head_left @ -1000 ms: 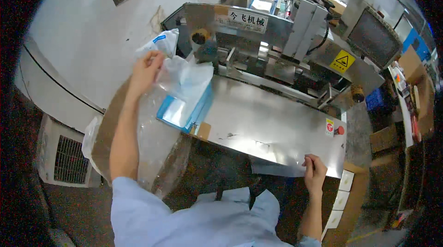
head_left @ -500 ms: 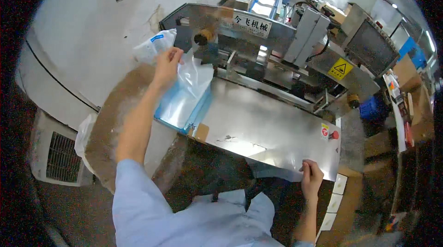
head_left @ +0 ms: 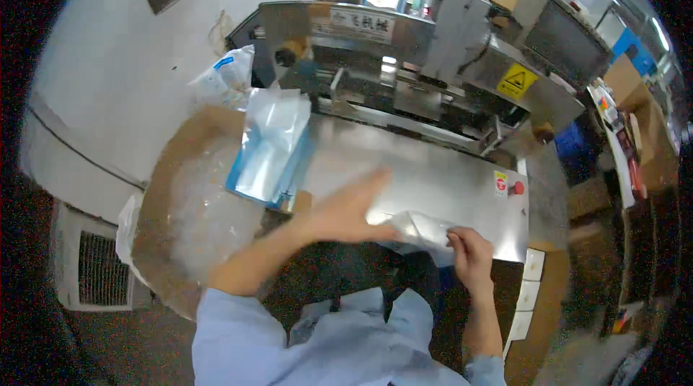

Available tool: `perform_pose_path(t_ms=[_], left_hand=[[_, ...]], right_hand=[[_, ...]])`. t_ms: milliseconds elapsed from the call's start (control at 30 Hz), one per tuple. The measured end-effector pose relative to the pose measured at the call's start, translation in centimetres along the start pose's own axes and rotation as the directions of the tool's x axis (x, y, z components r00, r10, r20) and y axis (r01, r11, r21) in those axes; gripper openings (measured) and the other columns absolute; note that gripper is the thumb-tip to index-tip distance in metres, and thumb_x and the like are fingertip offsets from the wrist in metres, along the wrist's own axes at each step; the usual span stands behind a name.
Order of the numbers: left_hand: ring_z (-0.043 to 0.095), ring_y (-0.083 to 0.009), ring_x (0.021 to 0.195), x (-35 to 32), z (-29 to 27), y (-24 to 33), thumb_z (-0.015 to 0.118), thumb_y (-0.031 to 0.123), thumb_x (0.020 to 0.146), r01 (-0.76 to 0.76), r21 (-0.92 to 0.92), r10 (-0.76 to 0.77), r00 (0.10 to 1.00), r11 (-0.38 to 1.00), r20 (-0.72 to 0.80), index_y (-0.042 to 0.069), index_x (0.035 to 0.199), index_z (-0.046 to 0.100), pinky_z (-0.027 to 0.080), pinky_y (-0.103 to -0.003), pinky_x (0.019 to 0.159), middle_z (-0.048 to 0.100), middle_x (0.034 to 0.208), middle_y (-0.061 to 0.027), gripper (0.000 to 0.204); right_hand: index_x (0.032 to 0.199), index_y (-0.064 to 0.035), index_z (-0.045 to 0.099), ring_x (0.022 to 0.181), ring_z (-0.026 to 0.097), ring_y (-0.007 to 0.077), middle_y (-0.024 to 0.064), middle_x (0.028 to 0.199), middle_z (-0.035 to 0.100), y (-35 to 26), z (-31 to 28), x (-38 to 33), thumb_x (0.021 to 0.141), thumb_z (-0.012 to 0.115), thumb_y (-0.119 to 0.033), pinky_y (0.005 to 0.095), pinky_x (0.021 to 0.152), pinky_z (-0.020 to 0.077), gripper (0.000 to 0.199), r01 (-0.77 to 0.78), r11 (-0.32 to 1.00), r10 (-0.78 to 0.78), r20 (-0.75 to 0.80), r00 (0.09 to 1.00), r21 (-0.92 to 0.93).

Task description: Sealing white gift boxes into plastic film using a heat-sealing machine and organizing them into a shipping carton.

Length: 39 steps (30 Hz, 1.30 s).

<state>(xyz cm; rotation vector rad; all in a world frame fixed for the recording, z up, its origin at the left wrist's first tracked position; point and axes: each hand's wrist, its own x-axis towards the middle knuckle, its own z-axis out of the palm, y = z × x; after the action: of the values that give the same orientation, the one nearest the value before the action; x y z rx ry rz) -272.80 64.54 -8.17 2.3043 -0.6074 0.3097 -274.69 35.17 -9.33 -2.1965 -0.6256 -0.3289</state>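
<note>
Pinched in my right hand (head_left: 473, 256), by its right end, is a clear plastic bag (head_left: 424, 229) over the front edge of the steel table (head_left: 440, 169). My left hand (head_left: 354, 205) is blurred by motion above the table's front, just left of the bag. Its fingers look stretched out, with the thumb apart and close to the bag; whether they touch cannot be made out. To the left, a pile of clear plastic bags (head_left: 273, 133) lies in a blue holder (head_left: 297, 169) on the table's left end.
Behind the table stands a steel machine (head_left: 404, 90) with a yellow warning sign (head_left: 517, 81). A red button (head_left: 517, 188) sits at the table's right. On the left is a large carton (head_left: 162, 191) lined with plastic; shelves with cartons (head_left: 628, 97) stand far right.
My left hand has moved from the bag pile rightward and nearer, toward my right hand. The clear bag now shows stretched out from my right fingers. The whole view has shifted slightly.
</note>
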Motion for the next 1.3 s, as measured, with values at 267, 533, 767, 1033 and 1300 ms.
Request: perform_pose_path(t_ms=[267,533,767,1033,1300], left_hand=[[0.065,-0.0101,0.076,-1.3,8.2,3.3,0.067,0.017,0.092,0.516,-0.558,-0.443,0.854,0.65,0.274,-0.004,0.097,0.067,0.051,-0.025,0.068,0.07,0.081,-0.0072,0.021],[0.063,-0.0353,0.089,-1.7,9.0,4.5,0.067,0.004,0.083,-0.009,0.041,0.018,0.974,0.999,-0.225,0.005,0.121,0.059,0.053,-0.04,0.077,0.062,0.124,-0.0145,0.039],[0.066,-0.0327,0.081,1.5,7.1,1.7,0.059,0.017,0.087,-0.178,0.083,0.123,0.886,0.981,0.448,0.008,0.103,0.063,0.052,-0.044,0.069,0.067,0.086,-0.0125,0.018],[0.063,-0.0379,0.073,-0.2,-1.7,6.3,0.058,0.021,0.092,0.009,-0.308,0.176,0.804,0.951,0.567,0.007,0.093,0.061,0.051,-0.046,0.061,0.063,0.088,-0.0153,0.014],[0.064,-0.0384,0.07,0.3,-3.0,3.1,0.057,0.022,0.095,-0.08,-0.016,0.076,0.849,0.997,0.523,0.008,0.092,0.063,0.052,-0.046,0.061,0.065,0.084,-0.0133,0.016]], right_hand=[[0.094,-0.0046,0.068,0.084,0.067,0.027,0.0131,0.096,0.069,2.1,-0.1,0.0,0.083,0.071,-0.004,0.0344,0.07,0.053,0.012,0.028,0.997,-0.035,-0.116,0.993,-0.069],[0.083,-0.0037,0.065,0.089,0.063,0.0297,0.0111,0.091,0.064,3.0,-0.3,-0.4,0.075,0.074,-0.004,0.0385,0.076,0.0507,0.012,0.223,0.972,-0.222,0.017,0.975,-0.075],[0.087,-0.0051,0.064,0.085,0.061,0.0304,0.0104,0.083,0.062,3.8,0.4,-0.1,0.077,0.073,-0.009,0.0453,0.091,0.0477,0.014,0.213,0.969,-0.19,0.179,0.965,-0.123],[0.081,-0.0096,0.071,0.084,0.063,0.0255,0.0033,0.079,0.066,1.0,-5.8,0.4,0.087,0.068,-0.017,0.0494,0.108,0.0362,0.01,0.022,0.987,-0.098,0.485,0.869,0.158],[0.085,-0.0067,0.066,0.086,0.061,0.0282,0.0085,0.082,0.063,0.5,-4.5,2.9,0.084,0.07,-0.017,0.0489,0.105,0.0391,0.011,0.077,0.988,-0.136,0.526,0.84,0.134]])
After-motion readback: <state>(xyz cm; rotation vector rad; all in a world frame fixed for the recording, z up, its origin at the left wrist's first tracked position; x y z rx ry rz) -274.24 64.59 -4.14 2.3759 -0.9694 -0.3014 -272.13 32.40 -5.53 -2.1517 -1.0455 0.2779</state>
